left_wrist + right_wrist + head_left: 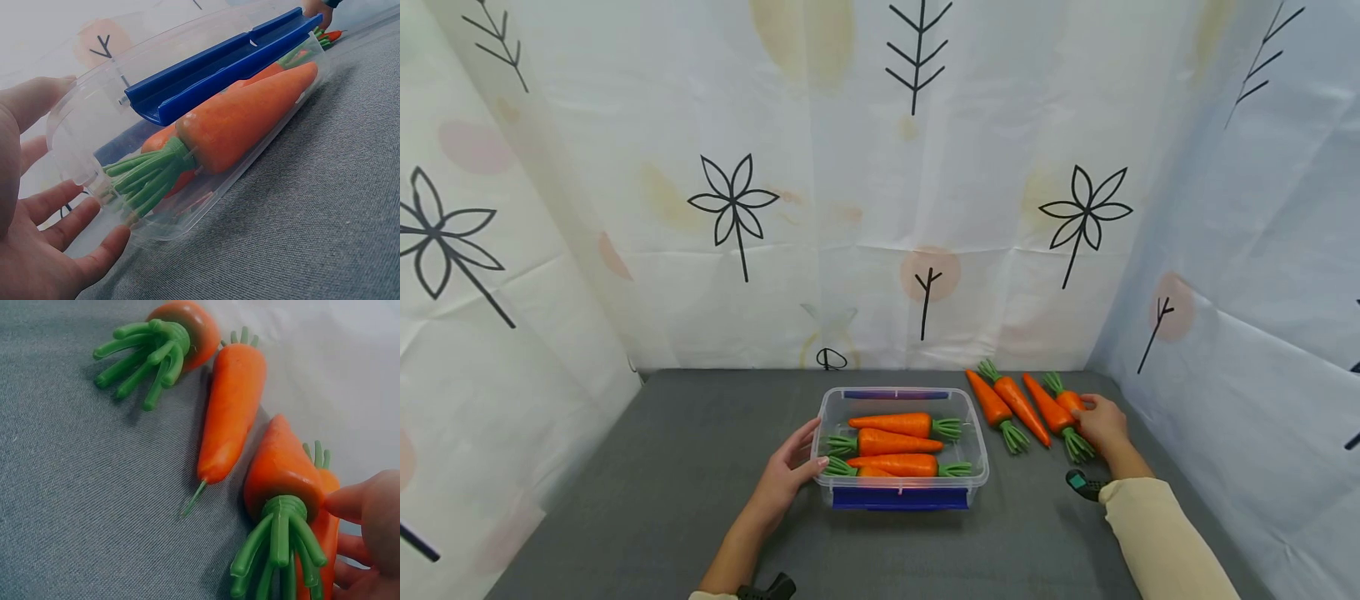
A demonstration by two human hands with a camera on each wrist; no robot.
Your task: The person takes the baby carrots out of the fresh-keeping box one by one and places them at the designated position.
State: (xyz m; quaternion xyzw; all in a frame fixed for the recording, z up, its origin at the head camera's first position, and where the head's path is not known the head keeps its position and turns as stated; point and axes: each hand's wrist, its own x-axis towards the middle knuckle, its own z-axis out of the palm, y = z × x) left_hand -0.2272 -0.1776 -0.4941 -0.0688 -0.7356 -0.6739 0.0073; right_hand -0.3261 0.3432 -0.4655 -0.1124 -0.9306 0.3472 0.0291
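Grey cloth under your work, with a clear plastic box on it, blue latch facing you. Four carrots lie inside, stacked crosswise to you with green tops alternating right and left; the nearest is partly hidden by the near rim. Your left hand rests at the box's left end, fingers loosely spread along the wall, thumb at the near corner of the rim, nothing clenched. Four more carrots lie to the right of the box, in two close pairs. Your right hand pinches the outermost carrot between thumb and fingers where it lies, its top pointing away from you; the neighbouring carrot lies against it, top towards you. Patterned white cloth hangs behind
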